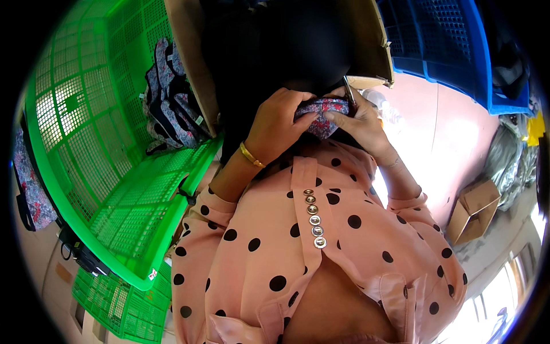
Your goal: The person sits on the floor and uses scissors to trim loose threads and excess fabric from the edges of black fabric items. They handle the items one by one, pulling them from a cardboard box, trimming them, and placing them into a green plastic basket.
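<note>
Both my hands are at a small piece of floral fabric [325, 108], grey with red and blue flecks and dark edging, held in front of my chest. My left hand [281, 121], with a gold bangle at the wrist, pinches its left side between thumb and fingers. My right hand [366, 127] grips its right side, thumb on top. A thin metal tool [349, 90], perhaps thread snips, sticks up from the right hand; its lower part is hidden by the fingers. Behind the fabric everything is deep black, so its far side cannot be made out.
On the left stands a big green plastic crate [123, 215] with floral, black-strapped pieces [175, 109] inside. A cardboard box [192, 63] is ahead, its inside dark. At far right are a blue crate [441, 40], a small open carton [474, 211] and clear plastic bags [507, 163].
</note>
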The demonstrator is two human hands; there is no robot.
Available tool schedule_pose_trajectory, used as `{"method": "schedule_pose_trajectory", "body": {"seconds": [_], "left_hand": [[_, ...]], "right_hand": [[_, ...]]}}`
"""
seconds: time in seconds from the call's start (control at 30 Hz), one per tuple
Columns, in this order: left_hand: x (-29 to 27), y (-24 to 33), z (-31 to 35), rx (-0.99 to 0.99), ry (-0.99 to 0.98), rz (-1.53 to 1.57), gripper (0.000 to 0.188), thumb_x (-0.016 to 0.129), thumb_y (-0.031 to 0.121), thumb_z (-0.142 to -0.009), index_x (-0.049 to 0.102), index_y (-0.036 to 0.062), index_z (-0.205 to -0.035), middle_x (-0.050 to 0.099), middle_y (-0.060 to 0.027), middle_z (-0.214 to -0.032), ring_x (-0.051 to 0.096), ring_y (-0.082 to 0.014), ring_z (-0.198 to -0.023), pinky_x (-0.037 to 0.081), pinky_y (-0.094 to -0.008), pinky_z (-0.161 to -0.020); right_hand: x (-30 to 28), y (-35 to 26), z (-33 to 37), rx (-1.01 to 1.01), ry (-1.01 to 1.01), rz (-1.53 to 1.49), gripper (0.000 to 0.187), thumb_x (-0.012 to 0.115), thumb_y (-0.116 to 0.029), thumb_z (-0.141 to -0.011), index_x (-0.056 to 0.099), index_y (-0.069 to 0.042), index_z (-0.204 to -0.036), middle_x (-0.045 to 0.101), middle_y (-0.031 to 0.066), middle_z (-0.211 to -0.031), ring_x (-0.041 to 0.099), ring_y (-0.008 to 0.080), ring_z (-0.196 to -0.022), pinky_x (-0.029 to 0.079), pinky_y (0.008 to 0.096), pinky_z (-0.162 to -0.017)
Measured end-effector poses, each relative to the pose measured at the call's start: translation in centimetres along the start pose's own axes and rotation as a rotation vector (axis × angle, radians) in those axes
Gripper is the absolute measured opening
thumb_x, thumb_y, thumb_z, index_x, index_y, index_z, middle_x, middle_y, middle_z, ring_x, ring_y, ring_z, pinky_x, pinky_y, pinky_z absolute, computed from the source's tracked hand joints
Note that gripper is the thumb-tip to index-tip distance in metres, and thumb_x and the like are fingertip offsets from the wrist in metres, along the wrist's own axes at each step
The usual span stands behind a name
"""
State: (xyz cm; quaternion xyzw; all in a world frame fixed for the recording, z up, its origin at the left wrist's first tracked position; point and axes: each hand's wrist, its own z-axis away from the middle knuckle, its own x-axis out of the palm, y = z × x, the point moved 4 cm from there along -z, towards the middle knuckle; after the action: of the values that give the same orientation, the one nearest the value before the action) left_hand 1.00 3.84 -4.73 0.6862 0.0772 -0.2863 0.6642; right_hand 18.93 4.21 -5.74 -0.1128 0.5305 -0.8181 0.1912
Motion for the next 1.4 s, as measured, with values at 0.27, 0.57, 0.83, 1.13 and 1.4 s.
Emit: {"method": "schedule_pose_trajectory", "body": {"seconds": [0.27, 0.57, 0.83, 1.13, 1.4], "left_hand": [[-1.6, -1.6, -0.1, -0.187, -0.112, 0.4, 0.025, 0.074, 0.009, -0.082, 0.067, -0.002, -0.103, 0.069, -0.0091, -0.095, 0.064, -0.012, -0.085, 0.051, -0.0255, -0.077], [-1.1, -0.7, -1.4, 0.091, -0.015, 0.313, 0.01, 0.071, 0.004, -0.083, 0.068, -0.0003, -0.091, 0.064, -0.0054, -0.08, 0.06, -0.0118, -0.074, 0.048, -0.0254, -0.067], [-1.7, -2.5, -1.2, -0.057, 0.206, 0.292, 0.01, 0.061, 0.01, -0.094, 0.06, 0.0003, -0.091, 0.058, -0.001, -0.074, 0.052, -0.005, -0.066, 0.044, -0.0207, -0.059], [-2.7, 0.3, -1.0, 0.081, -0.034, 0.197, 0.018, 0.072, 0.005, -0.081, 0.07, 0.0024, -0.098, 0.066, -0.0057, -0.088, 0.061, -0.0133, -0.076, 0.05, -0.0245, -0.068], [-1.9, 2.2, -1.2, 0.408, 0.102, -0.073, 0.013, 0.072, 0.002, -0.077, 0.069, 0.0035, -0.09, 0.066, -0.0077, -0.085, 0.062, -0.0235, -0.077, 0.051, -0.0298, -0.069]], "right_hand": [[-0.5, 0.9, -0.3, -0.034, -0.011, -0.002, 0.017, 0.07, -0.009, -0.088, 0.06, -0.001, -0.1, 0.063, 0.0012, -0.087, 0.056, 0.004, -0.082, 0.048, 0.0212, -0.074], [-0.1, 0.0, 0.0, -0.084, -0.024, 0.099, 0.017, 0.073, -0.007, -0.085, 0.061, -0.001, -0.095, 0.065, 0.002, -0.084, 0.058, 0.0044, -0.08, 0.05, 0.0213, -0.07], [-0.3, -0.4, 0.4, -0.087, 0.038, 0.082, 0.019, 0.074, -0.004, -0.083, 0.063, 0.001, -0.097, 0.065, 0.0035, -0.087, 0.059, 0.0062, -0.079, 0.05, 0.0212, -0.071], [-0.1, -0.2, 0.5, -0.026, 0.051, 0.04, 0.019, 0.075, -0.006, -0.083, 0.063, 0.001, -0.096, 0.066, 0.0036, -0.086, 0.059, 0.0059, -0.078, 0.05, 0.0222, -0.069], [-0.1, -0.7, 0.6, -0.024, 0.086, 0.14, 0.022, 0.076, -0.01, -0.083, 0.062, 0.002, -0.097, 0.066, 0.0047, -0.084, 0.059, 0.0055, -0.076, 0.05, 0.0229, -0.068]]}}
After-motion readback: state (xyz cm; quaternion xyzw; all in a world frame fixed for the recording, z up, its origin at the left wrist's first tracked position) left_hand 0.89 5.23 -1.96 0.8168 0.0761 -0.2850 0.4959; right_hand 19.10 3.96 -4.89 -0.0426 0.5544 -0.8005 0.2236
